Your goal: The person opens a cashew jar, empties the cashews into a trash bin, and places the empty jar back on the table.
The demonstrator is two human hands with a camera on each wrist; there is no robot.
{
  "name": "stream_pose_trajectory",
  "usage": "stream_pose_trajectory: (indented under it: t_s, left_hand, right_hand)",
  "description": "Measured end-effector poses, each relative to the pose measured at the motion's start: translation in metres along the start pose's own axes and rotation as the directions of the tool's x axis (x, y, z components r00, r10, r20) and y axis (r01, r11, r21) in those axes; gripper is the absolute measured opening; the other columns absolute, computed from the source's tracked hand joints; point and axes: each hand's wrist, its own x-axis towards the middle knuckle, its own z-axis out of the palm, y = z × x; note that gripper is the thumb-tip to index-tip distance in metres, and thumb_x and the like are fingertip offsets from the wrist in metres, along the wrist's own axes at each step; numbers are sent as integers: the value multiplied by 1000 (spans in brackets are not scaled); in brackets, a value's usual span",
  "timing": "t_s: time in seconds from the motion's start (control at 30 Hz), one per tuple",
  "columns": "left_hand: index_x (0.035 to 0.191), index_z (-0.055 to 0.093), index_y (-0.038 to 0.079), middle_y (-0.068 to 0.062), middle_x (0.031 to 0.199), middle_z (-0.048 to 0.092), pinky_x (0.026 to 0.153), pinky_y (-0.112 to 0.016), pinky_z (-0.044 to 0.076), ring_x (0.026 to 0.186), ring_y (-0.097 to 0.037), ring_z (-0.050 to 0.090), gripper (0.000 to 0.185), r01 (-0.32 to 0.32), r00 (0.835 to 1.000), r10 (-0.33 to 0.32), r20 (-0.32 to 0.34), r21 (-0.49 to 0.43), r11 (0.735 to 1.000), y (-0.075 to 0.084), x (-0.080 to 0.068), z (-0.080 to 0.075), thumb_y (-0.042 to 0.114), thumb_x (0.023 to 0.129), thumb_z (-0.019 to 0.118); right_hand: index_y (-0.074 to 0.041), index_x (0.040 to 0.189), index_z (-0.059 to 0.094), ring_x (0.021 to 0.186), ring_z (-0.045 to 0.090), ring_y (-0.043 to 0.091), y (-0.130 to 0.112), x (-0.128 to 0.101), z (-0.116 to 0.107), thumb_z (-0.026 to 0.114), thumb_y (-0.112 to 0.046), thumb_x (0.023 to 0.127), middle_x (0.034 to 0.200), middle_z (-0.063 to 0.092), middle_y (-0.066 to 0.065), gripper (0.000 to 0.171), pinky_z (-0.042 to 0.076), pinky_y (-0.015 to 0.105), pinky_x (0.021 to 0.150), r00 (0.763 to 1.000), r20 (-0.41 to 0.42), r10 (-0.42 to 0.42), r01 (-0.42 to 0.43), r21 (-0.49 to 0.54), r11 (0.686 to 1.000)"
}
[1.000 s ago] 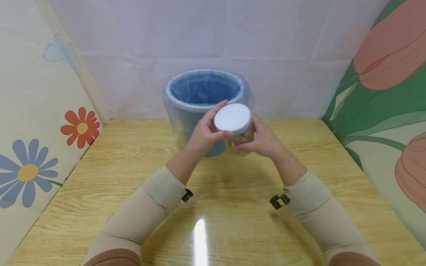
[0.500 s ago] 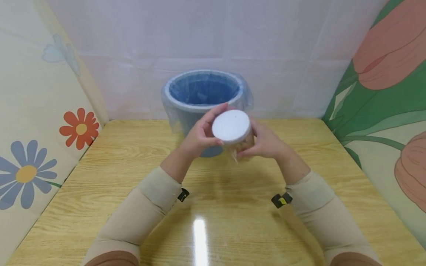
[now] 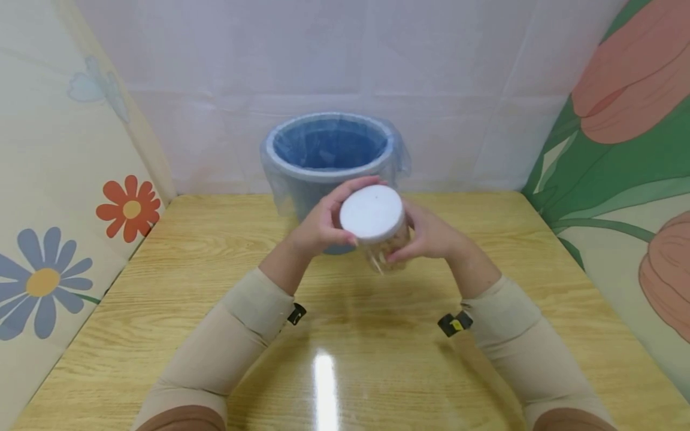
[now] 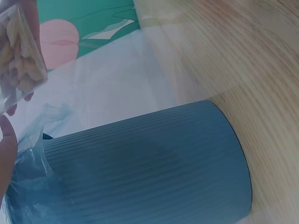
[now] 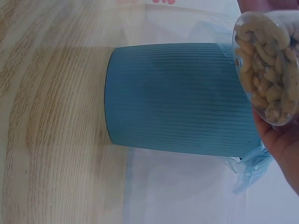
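Observation:
A clear jar [image 3: 385, 248] with a white lid [image 3: 372, 212] is held tilted above the table, in front of the bin. Cashew nuts [image 5: 268, 70] show through its wall in the right wrist view. My left hand [image 3: 323, 221] grips the lid's rim, thumb at the near side and fingers round the far side. Lower down, my right hand [image 3: 431, 233] holds the jar's body from the right. The left wrist view shows part of the jar [image 4: 21, 56] and nuts at its upper left edge.
Behind the hands stands a ribbed blue bin [image 3: 307, 191] lined with a thin plastic bag [image 3: 401, 152]. It rests on the wood-grain table [image 3: 215, 239]. A white sheet [image 3: 431, 90] hangs at the back, and flower-printed panels [image 3: 54, 149] flank the table.
The jar has come slightly down and toward me, moving a little left, with both hands on it. More of its clear body shows below the lid. The bin has stayed put.

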Motion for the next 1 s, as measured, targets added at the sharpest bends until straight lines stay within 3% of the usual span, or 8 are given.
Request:
stream_pose_trajectory:
  t_s: [0.37,0.57,0.73,1.0]
  left_hand:
    - [137,25,-7,-20,137,37,101,-44,37,120,-30,42,105,2,996,2,-89,38,999,-2,2,4,39,62,82]
    - [138,25,-8,-21,134,39,101,-41,38,117,-28,43,106,22,989,-13,-149,61,998,-3,4,5,40,62,82]
    - [138,29,-3,-19,134,39,100,-39,39,117,-26,43,106,72,971,-36,-234,149,986,-3,5,6,47,60,81]
    - [136,35,-1,-18,133,43,98,-37,40,116,-24,45,108,112,936,-7,-351,279,954,-3,8,11,58,57,76]
  right_hand:
    - [-9,141,29,123,39,23,-4,1,1,86,-8,56,132,45,8,102,25,44,107,995,-84,58,-61,-31,998]
    - [-7,141,29,123,39,27,-16,1,3,84,-1,56,133,43,12,101,28,47,106,984,-133,118,-124,-38,992]
    - [-4,141,28,122,38,31,-28,3,5,82,2,58,133,42,16,99,30,50,104,975,-173,139,-147,-34,989]
    - [-16,140,32,120,41,22,-6,5,6,88,-13,55,133,44,5,102,32,46,103,946,-287,150,-190,-117,975]
